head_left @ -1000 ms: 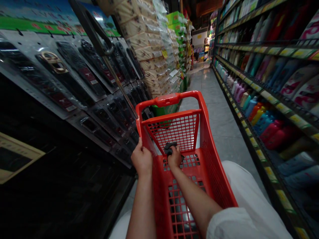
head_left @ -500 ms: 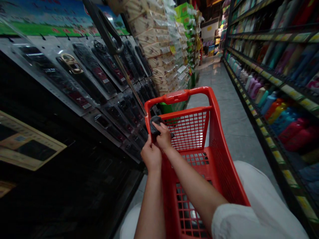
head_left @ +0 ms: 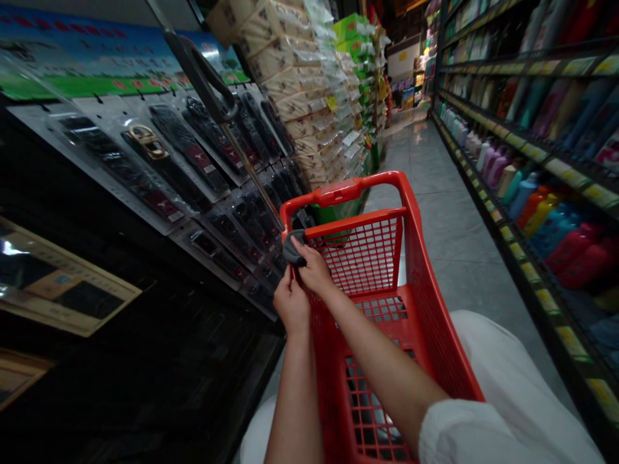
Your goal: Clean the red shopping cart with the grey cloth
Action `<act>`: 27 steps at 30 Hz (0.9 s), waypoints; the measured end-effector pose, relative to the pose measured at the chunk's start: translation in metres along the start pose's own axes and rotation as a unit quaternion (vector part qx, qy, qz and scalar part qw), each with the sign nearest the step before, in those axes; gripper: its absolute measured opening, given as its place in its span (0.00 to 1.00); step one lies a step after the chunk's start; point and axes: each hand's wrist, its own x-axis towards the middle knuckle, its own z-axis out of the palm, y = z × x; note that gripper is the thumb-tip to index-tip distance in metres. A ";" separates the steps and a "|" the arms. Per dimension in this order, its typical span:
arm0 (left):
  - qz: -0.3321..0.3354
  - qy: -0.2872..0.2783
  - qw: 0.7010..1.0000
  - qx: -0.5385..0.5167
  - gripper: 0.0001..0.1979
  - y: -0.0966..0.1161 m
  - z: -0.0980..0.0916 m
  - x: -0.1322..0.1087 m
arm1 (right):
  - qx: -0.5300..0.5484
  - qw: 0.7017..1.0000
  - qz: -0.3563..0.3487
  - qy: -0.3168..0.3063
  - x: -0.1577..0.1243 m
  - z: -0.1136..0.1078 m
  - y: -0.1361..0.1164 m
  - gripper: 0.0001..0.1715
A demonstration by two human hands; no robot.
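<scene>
A red plastic shopping cart [head_left: 416,270] stands in front of me in a shop aisle. My left hand [head_left: 291,301] grips the cart's left rim near its front corner. Just past it, my right hand [head_left: 314,269] presses a dark grey cloth [head_left: 291,248] against that same rim, below the cart's red handle [head_left: 345,190]. My right forearm reaches across the cart's mesh basket, and a white sleeve covers the upper arm.
A wall of packaged dark goods on hooks [head_left: 193,161] lines the left side, with stacked tissue packs [head_left: 309,96] further on. Shelves of coloured bottles [head_left: 532,193] run along the right. The grey tiled aisle floor [head_left: 435,212] stretches ahead.
My right hand lifted the grey cloth out of the cart's basket and brought it up to the left rim beside my left hand. The view has shifted slightly.
</scene>
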 end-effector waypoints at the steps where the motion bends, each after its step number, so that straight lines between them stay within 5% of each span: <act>1: -0.001 0.001 1.000 -0.009 0.22 -0.001 0.000 0.001 | 0.018 1.000 -0.010 -0.009 -0.001 0.003 0.003 0.45; 9: -0.014 0.018 1.000 0.004 0.22 0.000 -0.002 0.001 | 0.000 0.986 0.151 0.072 -0.056 0.024 0.035 0.41; 16: 0.003 0.023 1.000 -0.012 0.21 -0.002 -0.002 0.001 | 0.144 0.989 0.013 0.018 -0.020 0.020 0.006 0.39; 24: -0.011 0.039 0.999 0.006 0.21 -0.006 -0.003 0.002 | 0.083 0.987 0.132 0.028 -0.088 0.029 0.082 0.45; 27: -0.008 0.043 0.999 -0.006 0.21 -0.008 -0.003 0.003 | -0.001 0.980 0.198 0.029 -0.112 0.024 0.098 0.39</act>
